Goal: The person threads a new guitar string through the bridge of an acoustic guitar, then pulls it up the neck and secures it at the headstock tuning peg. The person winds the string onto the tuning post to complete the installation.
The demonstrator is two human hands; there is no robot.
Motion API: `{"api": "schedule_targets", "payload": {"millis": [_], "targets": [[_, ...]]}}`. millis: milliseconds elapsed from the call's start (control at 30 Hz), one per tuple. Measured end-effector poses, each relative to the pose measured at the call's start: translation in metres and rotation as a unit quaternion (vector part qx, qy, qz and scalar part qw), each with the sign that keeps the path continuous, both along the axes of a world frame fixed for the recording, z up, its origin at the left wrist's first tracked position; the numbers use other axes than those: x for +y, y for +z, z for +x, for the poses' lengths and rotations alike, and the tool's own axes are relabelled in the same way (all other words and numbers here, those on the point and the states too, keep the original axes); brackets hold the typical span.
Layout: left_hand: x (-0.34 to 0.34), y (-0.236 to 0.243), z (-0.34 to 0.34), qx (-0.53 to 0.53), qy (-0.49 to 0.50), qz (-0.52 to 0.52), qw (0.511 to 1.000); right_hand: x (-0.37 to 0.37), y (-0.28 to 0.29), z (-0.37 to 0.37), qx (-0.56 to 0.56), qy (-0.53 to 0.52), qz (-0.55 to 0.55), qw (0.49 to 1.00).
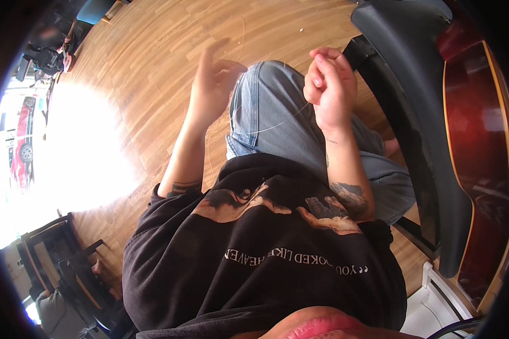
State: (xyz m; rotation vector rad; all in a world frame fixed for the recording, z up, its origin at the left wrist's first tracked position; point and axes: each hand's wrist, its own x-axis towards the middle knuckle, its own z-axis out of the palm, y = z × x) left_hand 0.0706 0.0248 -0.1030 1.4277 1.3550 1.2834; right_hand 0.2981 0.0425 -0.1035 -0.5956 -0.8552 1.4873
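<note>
My left hand [211, 85] is raised left of my bent denim-covered knee [266, 96], its fingers smeared by motion, one pointing upward; I cannot tell whether it holds anything. My right hand [330, 85] is closed right of the knee, fingers curled toward the thumb, apparently on a thin pale string [283, 121]. The string sags in loose lines across my jeans, and fine strands also show near my left hand over the wooden floor.
A red-brown guitar [472, 124] and a black padded piece [396, 68] stand close on my right. Black furniture [56, 260] is at lower left, a blue seat [93, 10] and dark clutter [45, 56] at upper left. A red car [22, 141] shows outside the bright opening.
</note>
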Motion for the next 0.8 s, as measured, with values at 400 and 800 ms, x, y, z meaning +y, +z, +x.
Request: {"api": "schedule_targets", "payload": {"millis": [400,800], "targets": [[-0.033,0.020,-0.021,0.215,-0.383,-0.020,0.898,-0.034,0.073,0.036,-0.004,0.085,0.295,0.952],[-0.017,0.031,-0.044,-0.222,-0.257,0.049,0.939,-0.014,-0.011,-0.046,-0.296,0.173,0.209,0.916]]}}
